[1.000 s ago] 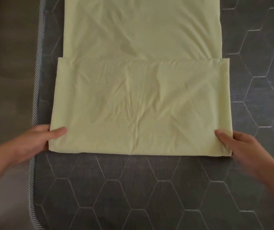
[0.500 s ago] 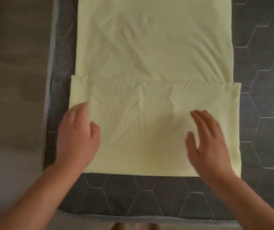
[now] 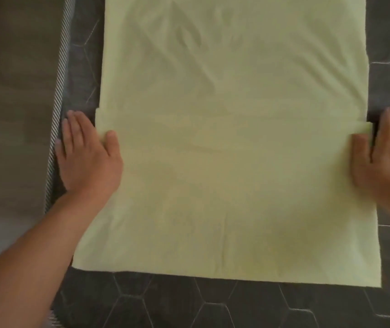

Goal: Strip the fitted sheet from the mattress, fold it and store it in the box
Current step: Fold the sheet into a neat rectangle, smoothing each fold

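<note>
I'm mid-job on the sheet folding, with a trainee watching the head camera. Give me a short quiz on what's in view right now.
1. True or false: the sheet is stretched over the corners of the mattress.
2. Where is the left hand? A) at the sheet's left edge, thumb on the fabric; B) flat on the sheet's middle; C) raised well above the sheet.
3. Fill in: the right hand lies with straight fingers at the sheet's ____ edge.

Key: 1 false, it lies folded flat on top with bare mattress around it. 2 A. 3 right.
</note>
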